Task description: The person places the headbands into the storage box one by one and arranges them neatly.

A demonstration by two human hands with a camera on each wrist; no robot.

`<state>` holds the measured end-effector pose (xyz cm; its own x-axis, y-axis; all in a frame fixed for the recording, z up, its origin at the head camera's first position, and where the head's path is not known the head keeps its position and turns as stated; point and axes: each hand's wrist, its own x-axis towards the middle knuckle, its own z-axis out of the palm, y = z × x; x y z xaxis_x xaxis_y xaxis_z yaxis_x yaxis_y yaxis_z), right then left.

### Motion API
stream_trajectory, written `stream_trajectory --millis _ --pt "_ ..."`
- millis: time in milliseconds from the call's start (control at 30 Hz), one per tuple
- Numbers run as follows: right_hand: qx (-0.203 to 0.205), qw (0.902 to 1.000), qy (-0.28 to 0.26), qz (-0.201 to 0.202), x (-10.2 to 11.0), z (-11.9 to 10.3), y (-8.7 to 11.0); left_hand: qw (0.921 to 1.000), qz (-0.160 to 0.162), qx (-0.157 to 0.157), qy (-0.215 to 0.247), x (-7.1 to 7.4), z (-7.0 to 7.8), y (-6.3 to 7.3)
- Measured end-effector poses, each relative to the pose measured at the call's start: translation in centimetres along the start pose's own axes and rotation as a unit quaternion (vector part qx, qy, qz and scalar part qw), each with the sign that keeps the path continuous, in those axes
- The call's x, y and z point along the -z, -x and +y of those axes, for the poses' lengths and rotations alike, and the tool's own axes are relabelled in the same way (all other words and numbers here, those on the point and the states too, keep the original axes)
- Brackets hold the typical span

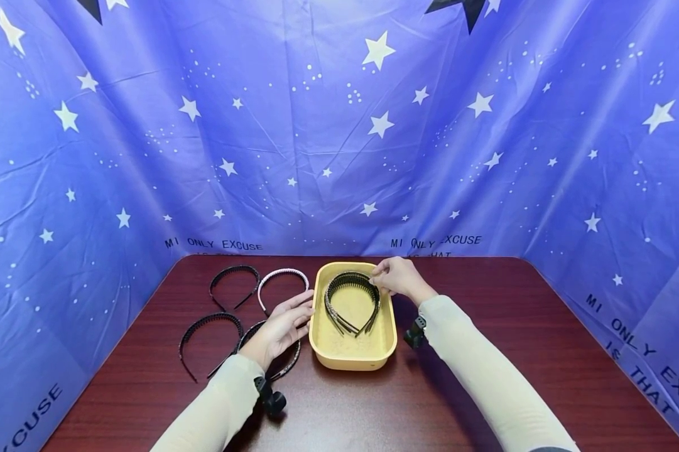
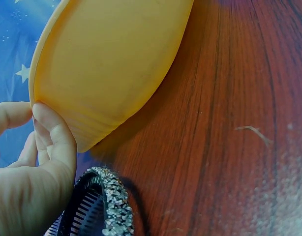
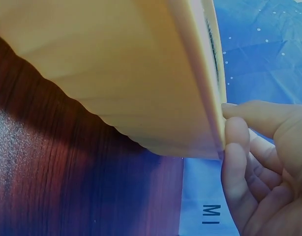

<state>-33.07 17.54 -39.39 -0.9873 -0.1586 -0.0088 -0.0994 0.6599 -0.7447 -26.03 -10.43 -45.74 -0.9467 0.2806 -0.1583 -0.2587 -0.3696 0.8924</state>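
A yellow plastic basin (image 1: pixel 353 361) stands on the table between my two hands. Inside it lie several toothed headbands (image 1: pixel 326 301), dark and nested together, their ends pointing toward me. My left hand (image 1: pixel 279 326) touches the basin's left side with mostly straight fingers; in the left wrist view the fingertips are right at the rim and outer wall. At the far right corner my right hand (image 1: pixel 398 276) pinches the basin's rim with curled fingers, close beside the headbands. Under my left hand sits a stone-studded headband (image 2: pixel 116 206), partly hidden by it.
To the left lie a black headband (image 1: pixel 234 268), a pink-white headband (image 1: pixel 282 271) and another black headband (image 1: pixel 209 316) on the dark red wood table (image 1: pixel 486 314). A blue star-printed cloth (image 1: pixel 339 157) hangs around the table's back and sides.
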Motion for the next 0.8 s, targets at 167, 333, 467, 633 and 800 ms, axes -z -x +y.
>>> stream_trajectory --millis 167,333,467,633,800 --pt "0.012 0.9999 -0.012 0.000 0.1 0.2 0.1 1.0000 0.002 -0.001 0.000 0.0 0.0 0.0" --pt "0.021 0.9993 -0.032 0.001 0.2 0.6 0.4 1.0000 0.004 -0.007 -0.002 0.0 -0.1 0.1" --pt "0.033 0.9985 -0.042 0.005 0.1 0.7 0.6 1.0000 0.003 -0.009 -0.003 0.0 -0.1 0.1" --pt "0.050 0.9982 -0.029 0.011 0.2 1.0 1.1 1.0000 0.002 -0.009 0.001 0.1 -0.1 0.1" --pt "0.058 0.9982 -0.011 0.011 0.3 1.3 1.6 0.9999 0.004 -0.011 -0.002 0.2 -0.1 0.0"
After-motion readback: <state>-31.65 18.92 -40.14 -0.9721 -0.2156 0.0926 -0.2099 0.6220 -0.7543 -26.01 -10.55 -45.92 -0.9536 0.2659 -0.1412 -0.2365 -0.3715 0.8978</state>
